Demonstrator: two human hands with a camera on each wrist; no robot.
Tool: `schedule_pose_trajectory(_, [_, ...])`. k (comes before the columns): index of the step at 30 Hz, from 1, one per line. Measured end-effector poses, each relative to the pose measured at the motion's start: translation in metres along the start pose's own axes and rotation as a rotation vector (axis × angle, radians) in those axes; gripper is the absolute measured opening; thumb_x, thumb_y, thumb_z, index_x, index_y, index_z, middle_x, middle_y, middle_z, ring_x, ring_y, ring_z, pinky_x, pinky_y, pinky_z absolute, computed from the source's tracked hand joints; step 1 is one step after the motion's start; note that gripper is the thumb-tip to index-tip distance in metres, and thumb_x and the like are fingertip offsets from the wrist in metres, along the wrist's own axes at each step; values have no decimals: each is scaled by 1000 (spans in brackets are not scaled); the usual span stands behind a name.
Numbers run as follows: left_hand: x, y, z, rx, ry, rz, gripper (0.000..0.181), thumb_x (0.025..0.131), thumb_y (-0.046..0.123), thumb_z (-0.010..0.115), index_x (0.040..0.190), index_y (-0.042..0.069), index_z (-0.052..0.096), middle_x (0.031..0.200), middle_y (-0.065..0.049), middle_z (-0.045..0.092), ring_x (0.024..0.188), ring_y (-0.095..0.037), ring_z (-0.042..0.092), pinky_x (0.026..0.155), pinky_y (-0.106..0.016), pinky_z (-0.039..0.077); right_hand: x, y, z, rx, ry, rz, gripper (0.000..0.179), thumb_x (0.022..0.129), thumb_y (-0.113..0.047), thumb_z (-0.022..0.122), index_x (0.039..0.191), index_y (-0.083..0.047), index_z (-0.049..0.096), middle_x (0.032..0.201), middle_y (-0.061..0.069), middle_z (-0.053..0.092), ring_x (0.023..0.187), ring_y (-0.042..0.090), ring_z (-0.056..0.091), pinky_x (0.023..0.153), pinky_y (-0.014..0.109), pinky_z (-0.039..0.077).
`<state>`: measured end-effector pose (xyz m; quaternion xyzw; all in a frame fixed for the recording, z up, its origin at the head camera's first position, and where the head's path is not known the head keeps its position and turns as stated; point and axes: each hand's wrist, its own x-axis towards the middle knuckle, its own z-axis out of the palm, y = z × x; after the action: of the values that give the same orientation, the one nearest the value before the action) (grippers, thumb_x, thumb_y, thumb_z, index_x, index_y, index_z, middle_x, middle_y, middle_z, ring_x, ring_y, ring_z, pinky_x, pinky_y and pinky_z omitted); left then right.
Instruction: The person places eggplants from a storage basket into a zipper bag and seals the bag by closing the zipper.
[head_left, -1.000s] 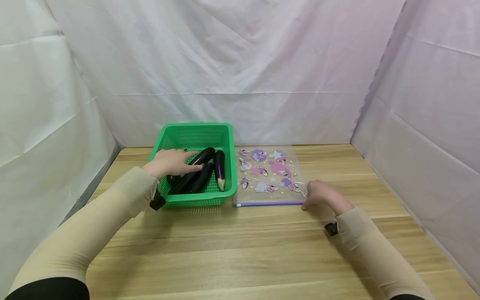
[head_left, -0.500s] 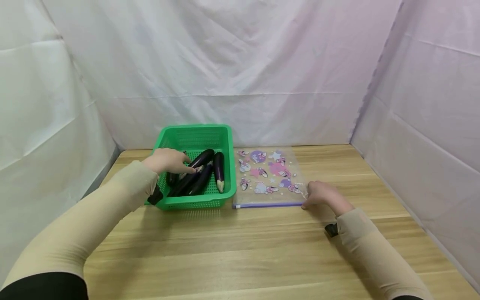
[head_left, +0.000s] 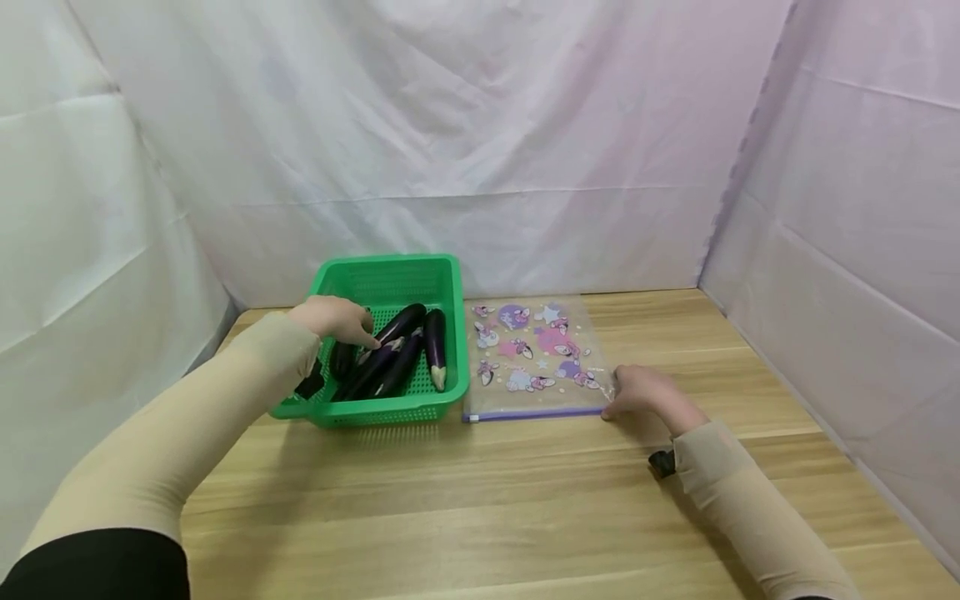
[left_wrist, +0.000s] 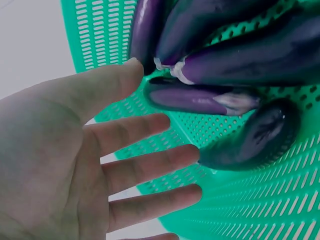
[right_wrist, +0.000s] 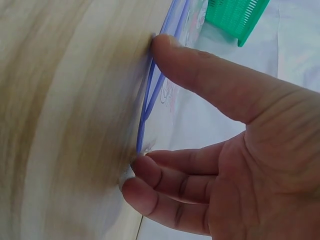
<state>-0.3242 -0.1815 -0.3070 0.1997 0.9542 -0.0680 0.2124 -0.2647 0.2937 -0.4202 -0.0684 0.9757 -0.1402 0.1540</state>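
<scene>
Several dark purple eggplants (head_left: 402, 364) lie in a green perforated basket (head_left: 390, 412) at the back left of the table. My left hand (head_left: 335, 321) reaches over the basket's left side. In the left wrist view its fingers (left_wrist: 150, 165) are spread, with no eggplant held; whether the thumb tip touches one cannot be told. Flat beside the basket lies a clear zip bag (head_left: 534, 358) with pink and purple cartoon prints and a purple zip strip along its near edge. My right hand (head_left: 645, 393) rests at its near right corner, thumb and bent fingers apart, touching the edge.
The wooden table (head_left: 487, 508) extends in front of the basket and bag. White cloth walls (head_left: 480, 150) stand behind and on both sides, the back one close behind the basket.
My left hand has drawn back a little to the left over the eggplants. My right hand stays at the bag's corner. The head view has shifted slightly.
</scene>
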Motion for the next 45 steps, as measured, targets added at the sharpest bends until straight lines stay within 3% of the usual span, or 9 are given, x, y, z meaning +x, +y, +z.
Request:
schedule_pose_trajectory(9, [4,-2,-5,-58,-56,19,57,98,41,53,138,1,52,140,-23,47,129,-44,41,100,-58,38,-2,3,1,55,-12,-7,83,67,-37,85,124,13,52,106,22,62,96,36,59,89,57,45])
schedule_pose_trajectory(18, [20,3,-7,-79,-124,43,54,99,39,52,138,1,52,140,-23,47,128,-42,43,99,-54,40,-2,9,2,123,-13,-27,89,68,-33,85,130,16,45,119,32,57,106,45,56,94,59,42])
schedule_pose_trajectory(21, [27,2,-7,-86,-127,24,53,99,38,53,138,2,53,141,-22,46,129,-42,42,99,-54,40,-3,10,1,129,-12,-46,90,67,-32,85,131,17,44,119,33,56,107,46,55,94,59,41])
schedule_pose_trajectory(30, [41,3,-12,-127,-86,-10,56,99,38,53,141,2,49,145,-23,42,132,-43,38,101,-56,38,0,14,2,145,-6,-46,92,68,-32,85,133,16,42,124,35,53,113,48,52,96,60,39])
schedule_pose_trajectory(37, [36,13,-13,-71,130,-34,68,98,40,54,153,9,30,153,-24,29,137,-43,29,101,-60,35,-7,18,4,169,-1,-59,90,69,-31,84,132,18,42,122,35,54,110,47,54,95,61,41])
schedule_pose_trajectory(39, [32,17,-13,-57,164,-27,70,97,41,55,154,10,28,153,-25,27,137,-44,29,101,-61,35,-9,20,3,176,2,-63,89,70,-30,84,131,18,42,122,35,53,110,48,53,94,61,41])
schedule_pose_trajectory(41, [29,21,-12,-61,167,-11,71,96,41,57,153,10,29,153,-26,26,137,-44,29,101,-62,33,-10,21,2,178,3,-68,88,70,-30,84,131,19,42,122,35,54,110,48,54,94,61,41])
schedule_pose_trajectory(45, [25,28,-7,-94,109,46,66,95,45,57,148,10,41,149,-23,37,134,-43,35,102,-60,34,-12,24,0,184,7,-71,88,70,-30,84,130,19,42,120,35,55,108,47,55,94,62,41])
